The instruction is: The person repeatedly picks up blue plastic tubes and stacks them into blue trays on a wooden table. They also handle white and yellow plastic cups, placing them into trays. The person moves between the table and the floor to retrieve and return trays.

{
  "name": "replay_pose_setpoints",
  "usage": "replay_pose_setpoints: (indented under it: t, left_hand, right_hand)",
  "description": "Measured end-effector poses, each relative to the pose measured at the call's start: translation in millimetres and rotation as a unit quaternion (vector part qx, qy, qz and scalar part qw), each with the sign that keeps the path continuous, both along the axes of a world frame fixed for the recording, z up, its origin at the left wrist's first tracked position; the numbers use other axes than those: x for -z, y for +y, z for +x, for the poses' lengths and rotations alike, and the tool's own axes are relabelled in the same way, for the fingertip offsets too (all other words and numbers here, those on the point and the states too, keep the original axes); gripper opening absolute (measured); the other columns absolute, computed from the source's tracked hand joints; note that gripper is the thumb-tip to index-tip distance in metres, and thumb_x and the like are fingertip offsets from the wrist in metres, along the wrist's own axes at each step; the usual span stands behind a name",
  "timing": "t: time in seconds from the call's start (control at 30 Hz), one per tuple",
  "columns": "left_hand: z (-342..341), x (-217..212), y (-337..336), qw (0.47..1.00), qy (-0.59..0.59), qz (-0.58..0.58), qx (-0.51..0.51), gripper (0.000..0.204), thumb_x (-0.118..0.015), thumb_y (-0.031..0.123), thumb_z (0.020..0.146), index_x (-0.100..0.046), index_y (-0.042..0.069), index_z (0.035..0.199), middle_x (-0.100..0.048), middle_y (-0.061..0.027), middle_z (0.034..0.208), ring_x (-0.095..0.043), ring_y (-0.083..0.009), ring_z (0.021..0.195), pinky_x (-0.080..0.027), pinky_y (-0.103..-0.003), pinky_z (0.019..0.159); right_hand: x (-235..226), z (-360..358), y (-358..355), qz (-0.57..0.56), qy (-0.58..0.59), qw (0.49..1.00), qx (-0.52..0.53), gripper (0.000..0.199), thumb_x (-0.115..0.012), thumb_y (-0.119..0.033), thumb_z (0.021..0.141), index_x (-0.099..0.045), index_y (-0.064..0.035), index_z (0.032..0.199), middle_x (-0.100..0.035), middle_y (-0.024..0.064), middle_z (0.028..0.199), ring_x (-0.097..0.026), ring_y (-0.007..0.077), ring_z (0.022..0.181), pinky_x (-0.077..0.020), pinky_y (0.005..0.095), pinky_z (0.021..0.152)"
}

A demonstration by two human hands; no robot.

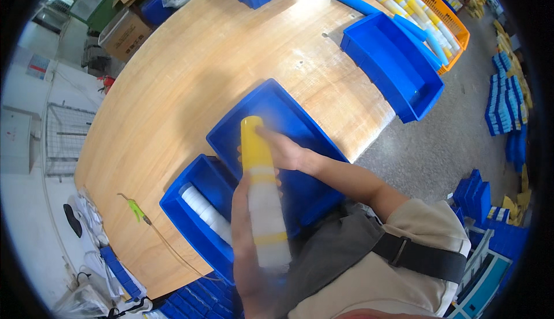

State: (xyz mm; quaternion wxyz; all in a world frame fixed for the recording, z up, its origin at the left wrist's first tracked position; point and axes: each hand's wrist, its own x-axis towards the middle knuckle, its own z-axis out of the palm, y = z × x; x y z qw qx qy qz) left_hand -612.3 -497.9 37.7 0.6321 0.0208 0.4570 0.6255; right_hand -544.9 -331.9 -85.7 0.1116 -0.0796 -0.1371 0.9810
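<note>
Left hand (245, 244) wrapped around the long yellow-and-white plastic tube (262, 195), gripping its white lower half, the tube raised over the two blue plastic bins. Right hand (285, 151) at the yellow upper end above the empty blue tray (300, 122); it looks to touch the tube, though blur hides the fingers. White tubes (205, 212) lie in the nearer blue bin (184, 218) on the wooden table (202, 71).

A single head-worn fisheye view looks steeply down from close above the person's own forearms onto a wooden table (190, 82) with blue bins (398, 59), its edges bowing, with the workshop floor (450, 140) at right.
</note>
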Motion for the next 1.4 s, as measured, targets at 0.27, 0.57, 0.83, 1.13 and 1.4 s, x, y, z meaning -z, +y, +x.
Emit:
replay_pose_setpoints:
  t: [0.27, 0.57, 0.83, 1.13, 1.4]
  left_hand:
    - [-11.3, 6.0, 28.2, 0.985, -0.166, -0.043, -0.017, 0.056, -0.060, 0.046, 0.101, -0.049, 0.003, 0.135, -0.068, -0.0179, 0.107, -0.073, -0.0215, 0.089, -0.063, -0.033, 0.077]
    - [-13.1, 13.6, 23.5, 0.964, -0.254, -0.051, -0.064, 0.060, -0.063, 0.049, 0.098, -0.050, 0.003, 0.134, -0.068, -0.0189, 0.109, -0.074, -0.0227, 0.089, -0.064, -0.034, 0.077]
    - [-18.6, 17.5, -0.6, 0.988, -0.082, -0.113, -0.066, 0.060, -0.065, 0.049, 0.097, -0.052, 0.001, 0.131, -0.068, -0.0212, 0.108, -0.074, -0.0243, 0.088, -0.064, -0.035, 0.076]
    - [-7.7, 21.3, -30.5, 0.938, -0.278, -0.083, -0.192, 0.064, -0.059, 0.050, 0.100, -0.046, 0.001, 0.139, -0.065, -0.0227, 0.115, -0.070, -0.0309, 0.099, -0.062, -0.042, 0.083]
    - [4.1, 24.0, -21.5, 0.972, -0.222, -0.056, -0.049, 0.070, -0.060, 0.050, 0.100, -0.041, 0.000, 0.144, -0.063, -0.0229, 0.117, -0.067, -0.0303, 0.104, -0.060, -0.042, 0.087]
  right_hand:
    - [-7.3, -3.8, 46.6, -0.111, -0.253, 0.956, 0.098, 0.050, -0.040, -0.045, 0.108, -0.056, -0.0046, 0.134, -0.063, 0.0150, 0.130, -0.059, 0.0276, 0.120, -0.0469, 0.0392, 0.102]
    - [11.9, -1.0, 29.4, 0.242, -0.161, 0.957, -0.003, 0.061, -0.047, -0.053, 0.105, -0.045, -0.0028, 0.138, -0.057, 0.0199, 0.133, -0.052, 0.0325, 0.130, -0.0368, 0.0523, 0.115]
    - [6.4, -16.3, 7.8, 0.201, -0.163, 0.960, -0.109, 0.069, -0.051, -0.055, 0.102, -0.042, 0.0000, 0.144, -0.055, 0.0197, 0.137, -0.052, 0.0327, 0.128, -0.0349, 0.0556, 0.113]
    - [-4.9, -19.8, -10.6, 0.194, -0.177, 0.942, -0.208, 0.060, -0.047, -0.049, 0.106, -0.042, -0.0030, 0.144, -0.055, 0.0189, 0.136, -0.055, 0.0306, 0.125, -0.0345, 0.0528, 0.115]
    - [-5.7, 23.1, 3.8, 0.141, -0.261, 0.941, -0.164, 0.062, -0.053, -0.046, 0.104, -0.039, -0.0023, 0.146, -0.055, 0.0207, 0.137, -0.054, 0.0311, 0.131, -0.0408, 0.0485, 0.112]
